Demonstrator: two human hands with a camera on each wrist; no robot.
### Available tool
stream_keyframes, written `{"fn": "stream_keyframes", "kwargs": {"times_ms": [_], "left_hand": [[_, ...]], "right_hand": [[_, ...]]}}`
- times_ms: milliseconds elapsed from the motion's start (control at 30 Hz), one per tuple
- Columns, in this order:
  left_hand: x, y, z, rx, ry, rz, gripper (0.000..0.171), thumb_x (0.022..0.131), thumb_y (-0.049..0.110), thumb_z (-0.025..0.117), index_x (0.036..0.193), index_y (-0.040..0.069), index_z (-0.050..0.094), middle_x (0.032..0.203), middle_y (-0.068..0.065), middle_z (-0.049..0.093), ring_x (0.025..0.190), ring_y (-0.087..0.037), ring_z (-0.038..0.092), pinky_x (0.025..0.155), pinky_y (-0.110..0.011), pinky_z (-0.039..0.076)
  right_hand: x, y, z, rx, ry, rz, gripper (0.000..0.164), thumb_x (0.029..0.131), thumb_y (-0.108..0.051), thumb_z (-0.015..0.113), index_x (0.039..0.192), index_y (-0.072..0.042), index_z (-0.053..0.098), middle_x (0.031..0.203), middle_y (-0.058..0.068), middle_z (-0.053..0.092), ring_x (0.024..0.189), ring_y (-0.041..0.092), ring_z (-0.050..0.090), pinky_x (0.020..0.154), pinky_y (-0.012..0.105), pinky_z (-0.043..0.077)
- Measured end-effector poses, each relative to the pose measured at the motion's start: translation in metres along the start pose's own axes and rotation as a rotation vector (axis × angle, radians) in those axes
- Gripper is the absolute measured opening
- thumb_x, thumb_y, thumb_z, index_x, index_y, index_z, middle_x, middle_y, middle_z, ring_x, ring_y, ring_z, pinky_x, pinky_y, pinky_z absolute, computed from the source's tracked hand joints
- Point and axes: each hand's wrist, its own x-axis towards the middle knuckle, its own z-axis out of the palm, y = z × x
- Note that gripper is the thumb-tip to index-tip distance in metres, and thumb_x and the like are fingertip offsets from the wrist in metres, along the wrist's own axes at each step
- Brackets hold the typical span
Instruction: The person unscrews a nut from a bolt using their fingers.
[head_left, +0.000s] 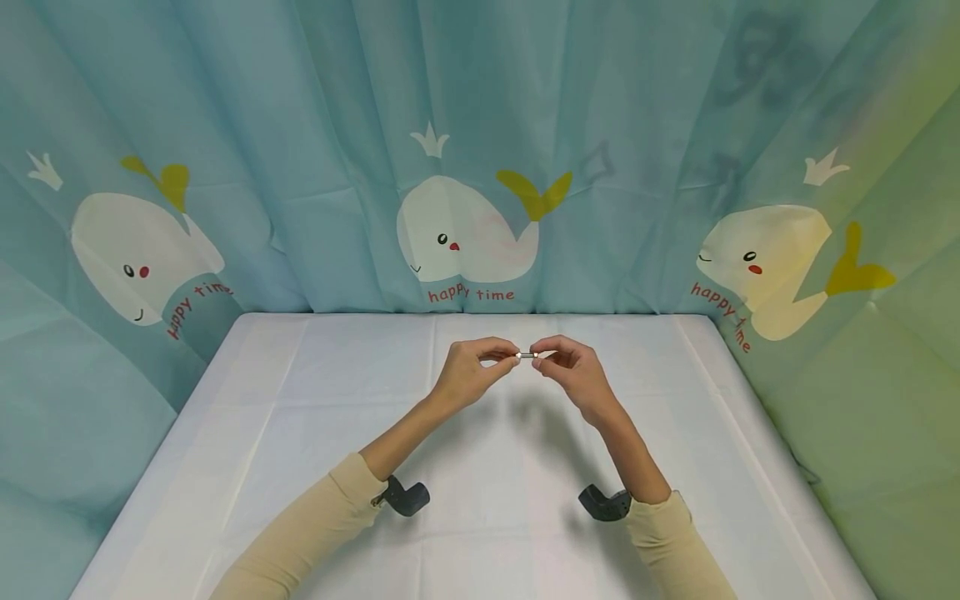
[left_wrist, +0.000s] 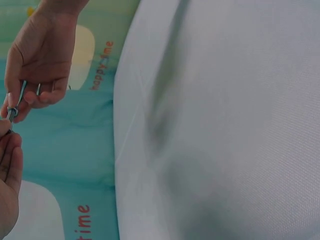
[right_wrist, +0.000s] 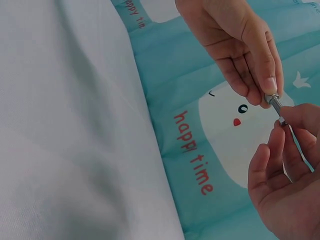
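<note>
A small silvery metal bolt [head_left: 527,356] is held up between both hands above the far part of the table. Its threaded shank [right_wrist: 275,104] shows in the right wrist view, with a wider metal piece at each end; which is the head and which a nut I cannot tell. My left hand [head_left: 468,371] pinches one end between thumb and fingertips. At the opposite end, my right hand [head_left: 577,374] pinches the bolt the same way. Fingertips partly cover both ends. In the left wrist view, the left hand [left_wrist: 7,195] is cut off by the frame edge.
A white cloth covers the table [head_left: 337,400]. Behind it and along the sides hangs a blue-green curtain [head_left: 322,125] printed with whales. Dark curved devices sit at the left sleeve [head_left: 407,497] and the right sleeve [head_left: 603,503].
</note>
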Motion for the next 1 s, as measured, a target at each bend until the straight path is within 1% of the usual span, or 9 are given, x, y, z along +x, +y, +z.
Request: {"fn": "stream_keyframes", "kwargs": {"times_ms": [133, 167, 267, 400, 533, 633, 733, 833, 1000], "left_hand": [[0.0000, -0.0011, 0.0003, -0.005, -0.005, 0.009, 0.009, 0.089, 0.002, 0.075, 0.098, 0.001, 0.077, 0.093, -0.005, 0.075, 0.085, -0.014, 0.071, 0.077, -0.027, 0.058], [0.0001, -0.0010, 0.0004, -0.006, -0.006, 0.011, 0.009, 0.089, 0.002, 0.075, 0.098, 0.001, 0.077, 0.093, -0.005, 0.075, 0.085, -0.014, 0.071, 0.078, -0.027, 0.058], [0.0001, -0.0010, 0.0005, -0.006, -0.005, 0.014, 0.009, 0.089, 0.002, 0.075, 0.098, 0.001, 0.077, 0.093, -0.006, 0.075, 0.084, -0.014, 0.071, 0.078, -0.027, 0.058], [-0.0002, -0.0011, 0.0002, -0.001, -0.002, 0.010, 0.009, 0.089, 0.002, 0.075, 0.097, 0.002, 0.077, 0.093, -0.005, 0.075, 0.084, -0.013, 0.071, 0.079, -0.026, 0.057], [0.0000, -0.0010, 0.0000, 0.003, 0.000, 0.014, 0.009, 0.088, 0.002, 0.075, 0.097, 0.002, 0.077, 0.093, -0.005, 0.075, 0.084, -0.013, 0.071, 0.079, -0.025, 0.057], [0.0004, -0.0011, 0.0001, 0.003, 0.002, 0.021, 0.009, 0.088, 0.002, 0.075, 0.097, 0.001, 0.076, 0.092, -0.005, 0.075, 0.084, -0.014, 0.071, 0.078, -0.025, 0.057], [0.0008, -0.0012, 0.0003, 0.005, 0.004, 0.028, 0.009, 0.089, 0.002, 0.075, 0.098, 0.000, 0.076, 0.092, -0.005, 0.075, 0.085, -0.014, 0.072, 0.077, -0.025, 0.057], [0.0009, -0.0004, 0.0002, 0.006, 0.003, 0.034, 0.009, 0.089, 0.003, 0.075, 0.098, 0.001, 0.077, 0.092, -0.005, 0.075, 0.084, -0.013, 0.071, 0.077, -0.025, 0.057], [0.0011, 0.0008, 0.0001, 0.001, -0.005, 0.028, 0.009, 0.089, 0.003, 0.074, 0.097, 0.002, 0.077, 0.092, -0.004, 0.075, 0.084, -0.012, 0.071, 0.079, -0.025, 0.057]], "right_hand": [[-0.0003, -0.0003, 0.0003, -0.011, 0.001, -0.005, 0.022, 0.092, -0.003, 0.070, 0.110, 0.008, 0.067, 0.100, 0.008, 0.063, 0.084, 0.024, 0.062, 0.071, 0.026, 0.051], [-0.0003, -0.0003, 0.0005, -0.014, 0.002, -0.004, 0.022, 0.091, -0.003, 0.070, 0.110, 0.008, 0.066, 0.100, 0.008, 0.063, 0.083, 0.023, 0.062, 0.071, 0.026, 0.051], [-0.0002, 0.0006, 0.0005, -0.023, 0.004, -0.002, 0.021, 0.091, -0.002, 0.070, 0.109, 0.008, 0.067, 0.100, 0.009, 0.063, 0.085, 0.028, 0.061, 0.069, 0.026, 0.050], [0.0000, 0.0012, 0.0010, -0.010, -0.004, -0.013, 0.021, 0.091, -0.002, 0.069, 0.110, 0.008, 0.066, 0.102, 0.008, 0.063, 0.086, 0.030, 0.062, 0.070, 0.026, 0.051], [-0.0002, 0.0005, 0.0013, 0.018, -0.014, -0.022, 0.025, 0.091, 0.000, 0.068, 0.114, 0.007, 0.064, 0.107, 0.009, 0.062, 0.084, 0.022, 0.062, 0.073, 0.028, 0.052], [-0.0001, 0.0004, 0.0013, 0.043, -0.018, -0.005, 0.029, 0.092, -0.002, 0.067, 0.119, 0.007, 0.061, 0.111, 0.011, 0.063, 0.085, 0.023, 0.063, 0.077, 0.029, 0.054], [0.0004, 0.0002, 0.0016, 0.044, -0.007, 0.034, 0.031, 0.096, -0.011, 0.067, 0.122, 0.006, 0.061, 0.106, 0.010, 0.065, 0.084, 0.023, 0.063, 0.077, 0.028, 0.056], [0.0013, 0.0006, 0.0015, 0.022, 0.007, 0.065, 0.034, 0.098, -0.018, 0.066, 0.119, 0.009, 0.062, 0.100, 0.010, 0.067, 0.081, 0.021, 0.063, 0.077, 0.028, 0.057], [0.0018, 0.0009, 0.0006, 0.004, 0.012, 0.042, 0.031, 0.097, -0.013, 0.068, 0.114, 0.012, 0.064, 0.099, 0.016, 0.067, 0.081, 0.022, 0.063, 0.078, 0.029, 0.056]]}}
